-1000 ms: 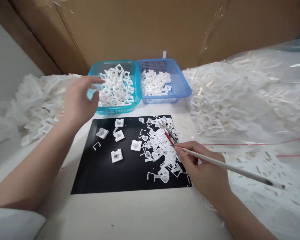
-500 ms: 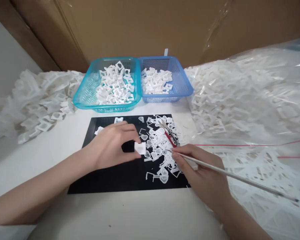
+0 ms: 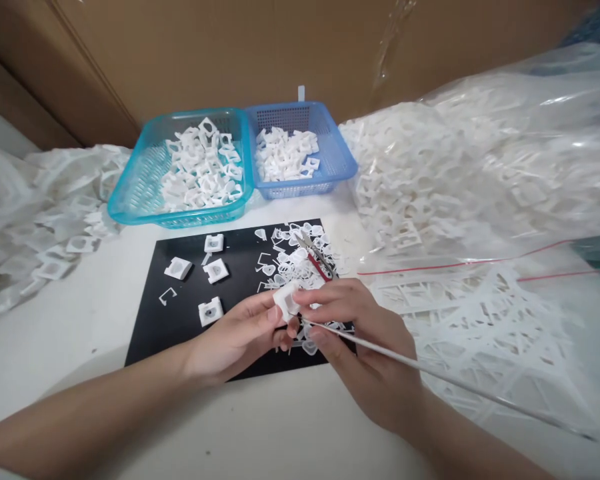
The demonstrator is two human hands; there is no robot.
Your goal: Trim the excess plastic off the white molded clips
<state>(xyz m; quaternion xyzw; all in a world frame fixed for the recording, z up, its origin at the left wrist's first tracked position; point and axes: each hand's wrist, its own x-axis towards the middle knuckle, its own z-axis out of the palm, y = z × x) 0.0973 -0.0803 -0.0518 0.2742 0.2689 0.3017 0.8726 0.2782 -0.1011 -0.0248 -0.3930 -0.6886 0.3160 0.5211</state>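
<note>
A small white plastic part (image 3: 286, 301) is pinched between the fingers and thumb of my left hand (image 3: 235, 340), above the right half of the black mat (image 3: 180, 350). My right hand (image 3: 370, 347) is closed on a long thin pale rod (image 3: 430, 370), whose near tip is hidden beside the part. The fingertips of that hand also touch the part's right side. Several white square parts with round recesses, such as one part (image 3: 211, 311), lie on the mat's left side. Loose white scraps (image 3: 295, 263) cover the right side, with red-handled snips (image 3: 320, 262) on them.
Behind the mat stand a turquoise basket (image 3: 180, 219) and a blue basket (image 3: 343, 163), both holding white parts. Clear plastic bags of white pieces lie at left (image 3: 55, 207) and right (image 3: 460, 167). A flat white lattice (image 3: 480, 327) shows through plastic at right. Cardboard (image 3: 230, 53) rises behind.
Both hands have come together at the white part, and my right fingers now touch it. My left hand has drawn nearer, uncovering the parts on the mat. The whole view has shifted.
</note>
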